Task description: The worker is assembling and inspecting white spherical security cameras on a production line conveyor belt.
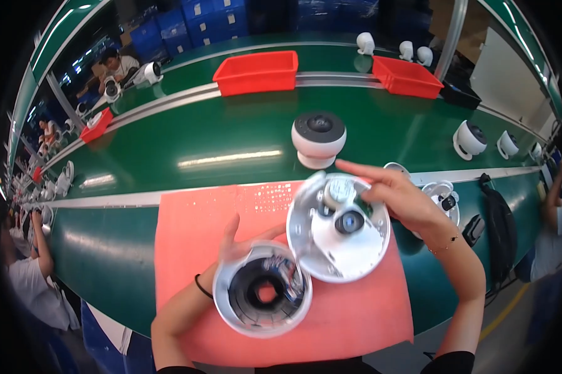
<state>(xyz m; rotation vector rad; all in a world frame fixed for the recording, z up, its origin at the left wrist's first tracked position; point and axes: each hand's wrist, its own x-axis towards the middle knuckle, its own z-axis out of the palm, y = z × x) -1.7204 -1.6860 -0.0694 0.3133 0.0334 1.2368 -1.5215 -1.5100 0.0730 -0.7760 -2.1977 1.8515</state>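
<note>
A hollow white camera housing (226,305) with coloured wires inside tilts its opening toward me above the red mat. My left hand (234,248) grips it from behind, most of the fingers hidden by its wall. To the right, its rim touching or overlapping the housing, is a round white camera shell (355,252) with a dark lens (349,221) and a small white round part inside. My right hand (398,198) holds this shell at its upper right edge, thumb inside, index finger stretched out. An assembled white-and-grey dome camera (319,138) stands upright just beyond.
The red mat (193,249) lies on the green bench. Beyond runs a green conveyor with more cameras (469,139) at right. Red bins (256,73) stand farther back. Another open shell (446,198) and a black strap (498,224) lie right of my arm. Co-workers sit at both sides.
</note>
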